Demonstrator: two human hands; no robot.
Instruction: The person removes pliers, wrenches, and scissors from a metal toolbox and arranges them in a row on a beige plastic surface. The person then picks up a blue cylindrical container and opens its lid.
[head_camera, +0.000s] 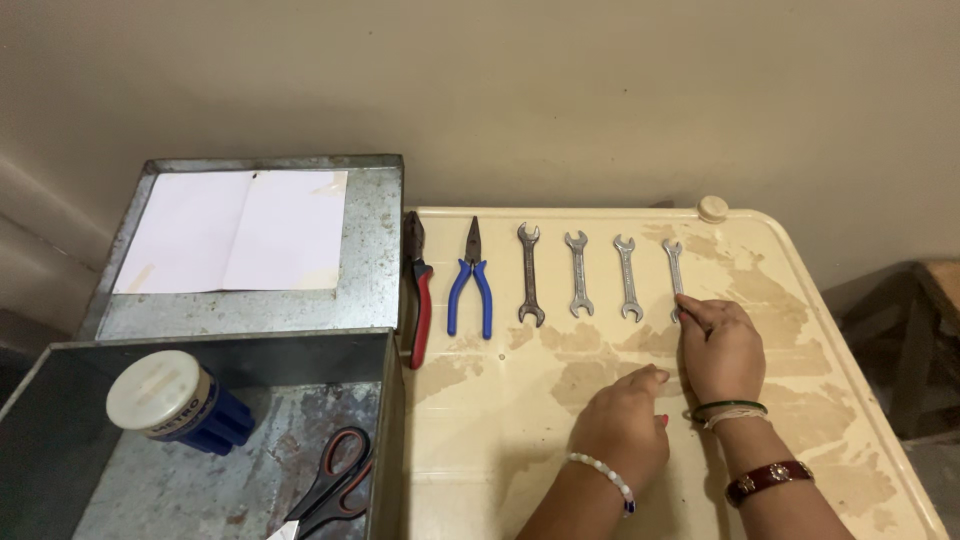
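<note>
My right hand (720, 348), with green bangles and a red bracelet at the wrist, pinches the lower end of the rightmost small silver wrench (673, 262), which lies on the worn cream table (810, 300). To its left lie two more silver wrenches (627, 277) (578, 272) and a darker wrench (529, 275), all in a row. Blue-handled pointed pliers (470, 282) and red-handled pliers (420, 305) continue the row leftward. My left hand (625, 425), with a white bead bracelet, rests on the table with curled fingers and holds nothing.
An open grey metal box (390, 400) stands left of the table, holding a blue jar with a white lid (170, 398) and red-and-black scissors (335, 482). Its raised lid (375, 250) carries a white sheet (240, 230). A wooden stool (930, 330) stands at the right.
</note>
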